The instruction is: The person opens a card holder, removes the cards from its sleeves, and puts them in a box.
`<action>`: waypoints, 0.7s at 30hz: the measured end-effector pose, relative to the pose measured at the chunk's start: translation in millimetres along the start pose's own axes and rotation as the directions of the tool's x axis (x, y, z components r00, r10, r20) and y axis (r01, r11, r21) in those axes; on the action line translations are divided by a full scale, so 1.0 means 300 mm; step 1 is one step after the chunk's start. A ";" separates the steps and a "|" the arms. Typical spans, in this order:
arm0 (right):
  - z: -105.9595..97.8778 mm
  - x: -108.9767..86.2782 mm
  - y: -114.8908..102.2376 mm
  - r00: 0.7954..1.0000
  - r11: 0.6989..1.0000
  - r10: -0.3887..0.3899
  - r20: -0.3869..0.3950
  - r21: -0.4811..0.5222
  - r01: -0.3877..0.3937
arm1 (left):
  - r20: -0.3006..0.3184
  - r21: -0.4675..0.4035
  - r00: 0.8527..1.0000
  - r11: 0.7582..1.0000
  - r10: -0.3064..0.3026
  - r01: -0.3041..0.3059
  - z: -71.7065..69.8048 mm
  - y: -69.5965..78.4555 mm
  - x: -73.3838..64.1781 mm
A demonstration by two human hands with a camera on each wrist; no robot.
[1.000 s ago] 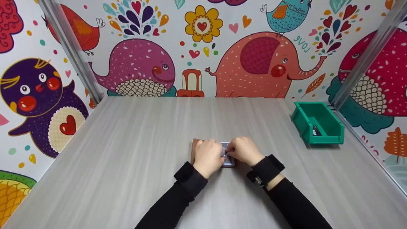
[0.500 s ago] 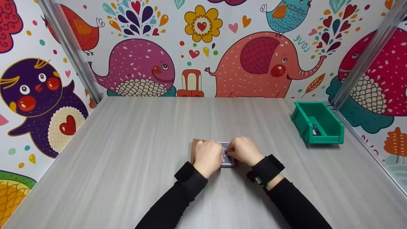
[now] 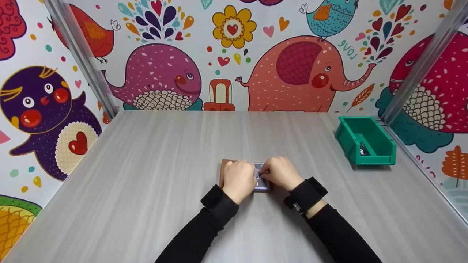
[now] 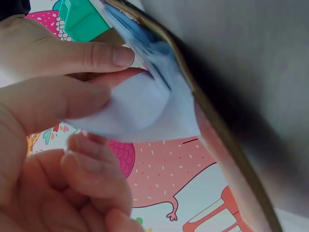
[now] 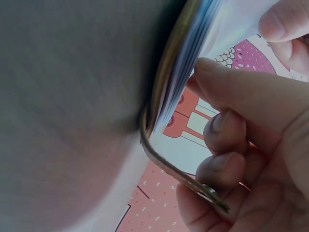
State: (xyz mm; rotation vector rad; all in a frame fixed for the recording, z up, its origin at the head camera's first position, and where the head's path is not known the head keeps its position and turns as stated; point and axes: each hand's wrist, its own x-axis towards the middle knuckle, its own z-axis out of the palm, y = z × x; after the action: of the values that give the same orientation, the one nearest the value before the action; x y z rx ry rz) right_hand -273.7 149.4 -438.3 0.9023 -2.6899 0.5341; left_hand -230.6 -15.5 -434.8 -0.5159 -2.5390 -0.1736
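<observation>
A small card holder [image 3: 223,172] with a brown cover lies open on the table, its translucent plastic sleeves [image 5: 181,67] stacked inside. My left hand [image 3: 239,181] lies over its left part, and the thumb and fingers pinch a bent sleeve [image 4: 140,108] that stands up from the stack. From the right, my right hand [image 3: 283,172] reaches in with thumb and forefinger pinched together at the sleeves' edge. Its other fingers are curled beside the brown strap [image 5: 176,171], which has a metal snap. In the head view, the left hand hides much of the holder.
A green plastic bin [image 3: 374,160] stands at the back right of the table, with a small dark item [image 3: 363,149] inside. Printed panels with cartoon animals [image 3: 292,80] enclose the back and sides, with metal posts [image 3: 86,62] at the corners.
The left hand has rolled slightly over the sleeve, its thumb now tucked closer. The right hand and the holder stay almost where they were.
</observation>
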 end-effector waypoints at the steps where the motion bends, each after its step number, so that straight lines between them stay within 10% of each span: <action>1: 0.000 0.000 0.000 1.000 1.000 0.004 0.002 0.001 -0.004 | -0.003 -0.002 1.000 1.000 -0.001 0.001 0.001 0.000 0.000; 11: 0.001 -0.001 -0.005 1.000 1.000 0.010 -0.008 -0.013 -0.010 | -0.024 -0.027 1.000 1.000 -0.015 0.014 -0.011 -0.010 0.002; 21: -0.004 -0.001 -0.012 0.999 0.999 0.042 0.013 -0.023 -0.042 | 0.095 -0.021 0.991 0.995 -0.099 0.101 -0.057 -0.041 0.012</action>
State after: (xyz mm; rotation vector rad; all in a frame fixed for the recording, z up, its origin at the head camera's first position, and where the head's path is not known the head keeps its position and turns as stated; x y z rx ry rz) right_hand -271.1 147.5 -436.3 0.8479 -2.7268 0.5074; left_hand -230.1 -29.3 -418.7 -0.4153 -2.6593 -0.2237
